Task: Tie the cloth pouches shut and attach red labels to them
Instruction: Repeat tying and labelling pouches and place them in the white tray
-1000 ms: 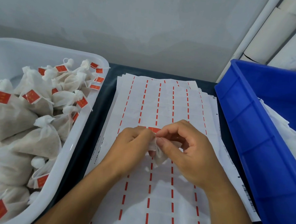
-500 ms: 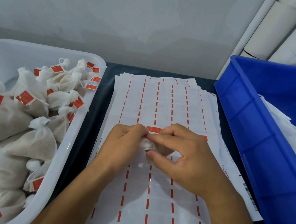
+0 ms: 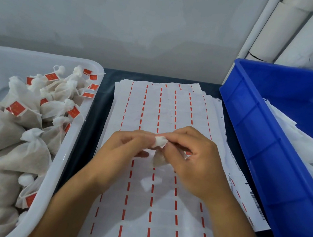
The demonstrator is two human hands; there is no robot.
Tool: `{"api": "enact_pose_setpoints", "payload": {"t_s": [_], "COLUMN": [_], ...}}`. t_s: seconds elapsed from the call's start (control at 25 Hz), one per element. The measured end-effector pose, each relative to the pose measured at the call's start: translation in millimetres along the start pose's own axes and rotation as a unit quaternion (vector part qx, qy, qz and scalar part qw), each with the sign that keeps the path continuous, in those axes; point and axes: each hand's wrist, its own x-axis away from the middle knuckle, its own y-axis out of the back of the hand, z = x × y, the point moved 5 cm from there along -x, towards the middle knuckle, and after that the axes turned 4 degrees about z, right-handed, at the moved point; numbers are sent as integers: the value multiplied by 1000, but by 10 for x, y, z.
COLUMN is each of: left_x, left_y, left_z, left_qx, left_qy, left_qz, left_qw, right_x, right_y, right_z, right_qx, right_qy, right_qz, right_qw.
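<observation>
A small white cloth pouch hangs between my hands above the label sheets. Its gathered top sticks out between my fingertips. My left hand pinches that top from the left. My right hand pinches it from the right, fingers curled over the pouch body. The red label seen earlier is hidden now. The sheets are white backing paper with dashed red strips.
A white tub at the left holds several tied pouches with red labels. A blue bin at the right holds white cloth. White rolled tubes lean on the wall at the back right.
The red label at my fingertips is no longer visible; the pouch's white top now shows there. Both hands stayed over the sheets, fingers working at the pouch top.
</observation>
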Motion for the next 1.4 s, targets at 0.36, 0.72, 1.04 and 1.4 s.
{"api": "enact_pose_setpoints", "payload": {"t_s": [0.36,0.72,1.04,1.4], "left_x": [3,6,-9,-12], "left_y": [-88,-61,-88,-100], "left_z": [-57,29,45,72], "left_qx": [20,38,29,-53], "left_qy": [-70,-35,-7,-12], "left_qz": [-111,-191,-165,-183], "left_qw": [991,980,986,982], "right_x": [-19,-3,30,40], "right_y": [-31,-72,-213,-240], "right_z": [-48,-140,-202,-240], "right_qx": [-108,-187,-426,-444], "right_qy": [-82,-188,-304,-331], "right_qz": [-48,-24,40,63], "right_qw": [990,964,851,830]}}
